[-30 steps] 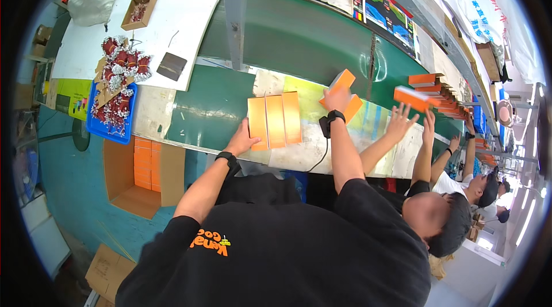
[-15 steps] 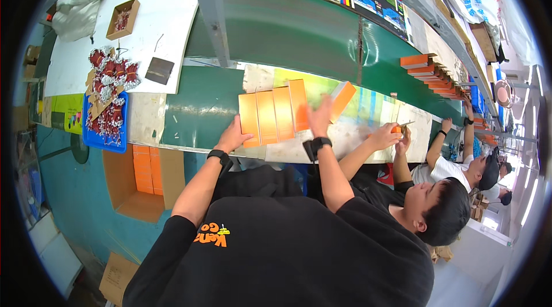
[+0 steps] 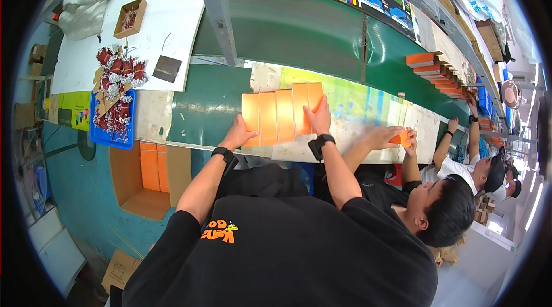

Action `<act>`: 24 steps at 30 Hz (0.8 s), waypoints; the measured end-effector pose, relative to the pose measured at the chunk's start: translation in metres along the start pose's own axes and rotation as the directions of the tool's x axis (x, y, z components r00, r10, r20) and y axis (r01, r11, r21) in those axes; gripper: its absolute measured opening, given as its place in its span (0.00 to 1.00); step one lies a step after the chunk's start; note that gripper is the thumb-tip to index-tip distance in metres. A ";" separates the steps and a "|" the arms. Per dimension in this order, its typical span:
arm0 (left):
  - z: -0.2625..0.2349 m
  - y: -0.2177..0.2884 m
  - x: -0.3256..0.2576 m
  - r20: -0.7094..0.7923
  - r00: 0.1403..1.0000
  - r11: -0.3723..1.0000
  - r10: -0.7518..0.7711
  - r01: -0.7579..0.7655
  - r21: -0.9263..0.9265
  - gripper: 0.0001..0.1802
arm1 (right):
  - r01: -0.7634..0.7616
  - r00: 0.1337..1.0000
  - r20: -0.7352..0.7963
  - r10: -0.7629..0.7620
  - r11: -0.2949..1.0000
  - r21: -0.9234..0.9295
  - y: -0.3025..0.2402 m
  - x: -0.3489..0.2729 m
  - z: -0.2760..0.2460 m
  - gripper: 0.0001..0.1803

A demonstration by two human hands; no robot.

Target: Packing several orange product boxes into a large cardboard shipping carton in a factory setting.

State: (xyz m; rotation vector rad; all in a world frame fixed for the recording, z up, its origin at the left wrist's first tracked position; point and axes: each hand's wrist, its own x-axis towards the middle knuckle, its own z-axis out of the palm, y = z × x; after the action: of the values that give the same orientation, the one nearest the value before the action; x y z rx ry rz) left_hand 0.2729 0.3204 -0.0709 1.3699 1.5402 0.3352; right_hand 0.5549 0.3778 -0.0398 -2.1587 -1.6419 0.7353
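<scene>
Several orange boxes point(image 3: 277, 114) stand side by side in a row in front of me, their tops stepping up toward the right. My left hand point(image 3: 237, 133) grips the row's left end, thumb laid over the near face of the leftmost box. At the other end my right hand point(image 3: 318, 117) clasps the rightmost box, its thumb on the near side and the fingers along its outer side. Between them the two hands hold the boxes pressed together. The undersides of the boxes are hidden.
At my right a co-worker point(image 3: 440, 209) handles a small orange piece point(image 3: 401, 138). An open carton point(image 3: 150, 200) with orange boxes stands below left. A blue tray point(image 3: 113, 137) holds red-and-white wire bundles. More orange boxes point(image 3: 434, 74) line the green belt point(image 3: 287, 25) at far right.
The separate tilted orange box on the right now sits against the row's right end. My right hand has closed on that end; my left hand stays at the left end.
</scene>
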 end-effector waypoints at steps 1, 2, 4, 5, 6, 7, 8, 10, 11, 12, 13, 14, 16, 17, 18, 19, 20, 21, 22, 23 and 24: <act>-0.005 0.002 -0.002 -0.004 1.000 1.000 0.000 0.000 0.000 0.41 | 0.004 0.999 -0.037 -0.005 1.000 -0.013 0.001 -0.009 0.006 0.47; -0.009 -0.001 -0.006 -0.025 1.000 0.999 -0.014 0.015 0.029 0.41 | 0.006 0.997 -0.070 -0.008 1.000 -0.026 -0.001 -0.021 0.009 0.48; -0.016 -0.008 -0.013 -0.049 0.998 0.998 -0.031 0.034 0.058 0.41 | -0.052 0.998 -0.036 0.051 0.998 -0.020 -0.003 -0.035 0.015 0.45; -0.018 -0.012 -0.016 -0.058 0.998 0.999 -0.016 0.019 0.050 0.40 | -0.071 0.997 -0.037 0.072 0.997 0.033 -0.002 -0.040 0.017 0.43; -0.020 -0.015 -0.018 -0.068 0.998 0.999 -0.001 0.004 0.043 0.40 | -0.090 0.995 -0.035 0.093 0.992 0.086 -0.001 -0.042 0.019 0.42; -0.021 -0.014 -0.019 -0.066 0.998 0.999 0.000 0.003 0.045 0.40 | -0.051 0.998 -0.037 0.054 0.995 0.088 0.004 -0.039 0.017 0.39; -0.021 -0.012 -0.019 -0.065 0.998 0.999 -0.006 0.009 0.048 0.39 | -0.054 0.998 -0.038 0.057 0.995 0.088 0.008 -0.036 0.018 0.39; -0.021 -0.010 -0.020 -0.068 0.998 0.998 -0.017 0.021 0.051 0.39 | 0.001 0.998 -0.062 0.003 0.998 0.067 0.005 -0.030 0.019 0.41; -0.021 -0.010 -0.020 -0.060 0.998 0.999 -0.020 0.023 0.048 0.39 | 0.003 0.998 -0.058 0.001 0.998 0.068 -0.001 -0.027 0.019 0.41; -0.020 -0.011 -0.019 -0.051 0.998 0.999 -0.023 0.025 0.044 0.39 | -0.048 0.997 -0.052 0.049 0.998 0.028 -0.007 -0.025 0.018 0.43; -0.019 -0.011 -0.020 -0.053 0.998 0.999 -0.029 0.032 0.043 0.39 | -0.098 0.994 -0.047 0.097 0.995 -0.013 -0.011 -0.026 0.018 0.45; -0.018 -0.011 -0.019 -0.068 0.998 0.999 -0.011 0.013 0.032 0.39 | -0.096 0.995 -0.039 0.096 0.995 -0.014 -0.015 -0.026 0.016 0.45; -0.018 -0.012 -0.019 -0.084 0.996 1.000 0.005 -0.004 0.019 0.39 | -0.106 0.993 -0.049 0.107 0.994 0.017 -0.016 -0.026 0.015 0.48; -0.018 -0.012 -0.018 -0.080 0.997 1.000 0.009 -0.007 0.024 0.39 | -0.105 0.993 -0.047 0.106 0.994 0.015 -0.014 -0.028 0.015 0.48; -0.018 -0.013 -0.018 -0.077 0.997 1.000 0.012 -0.010 0.027 0.40 | -0.104 0.993 -0.052 0.105 0.994 0.013 -0.011 -0.033 0.016 0.48; -0.019 -0.012 -0.019 -0.086 0.996 1.000 0.004 -0.002 0.022 0.40 | -0.096 0.994 -0.051 0.096 0.995 0.013 -0.010 -0.037 0.019 0.48; -0.019 -0.012 -0.020 -0.111 0.994 1.000 -0.001 0.001 0.006 0.38 | -0.085 0.996 -0.040 0.085 0.996 0.010 -0.009 -0.040 0.022 0.48; -0.019 -0.012 -0.020 -0.138 0.990 1.000 -0.008 0.006 -0.013 0.37 | -0.103 0.991 -0.081 0.102 0.995 -0.002 -0.008 -0.044 0.025 0.47; -0.021 -0.010 -0.019 -0.162 0.986 0.999 -0.028 0.025 -0.023 0.37 | -0.109 0.988 -0.115 0.107 0.994 -0.012 -0.010 -0.045 0.029 0.46; -0.024 -0.006 -0.015 -0.101 0.989 0.991 0.110 -0.116 -0.063 0.34 | -0.098 0.991 -0.086 0.099 0.995 0.012 -0.005 -0.041 0.030 0.43; -0.028 -0.005 -0.013 -0.057 0.968 0.963 0.244 -0.249 -0.102 0.32 | -0.069 0.996 -0.055 0.074 0.993 0.092 0.005 -0.037 0.028 0.40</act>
State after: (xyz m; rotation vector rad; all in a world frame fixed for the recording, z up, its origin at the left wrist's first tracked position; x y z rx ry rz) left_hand 0.2458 0.3183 -0.0551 1.4790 1.3671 0.5980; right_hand 0.5352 0.3392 -0.0580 -2.1646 -1.4804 0.7444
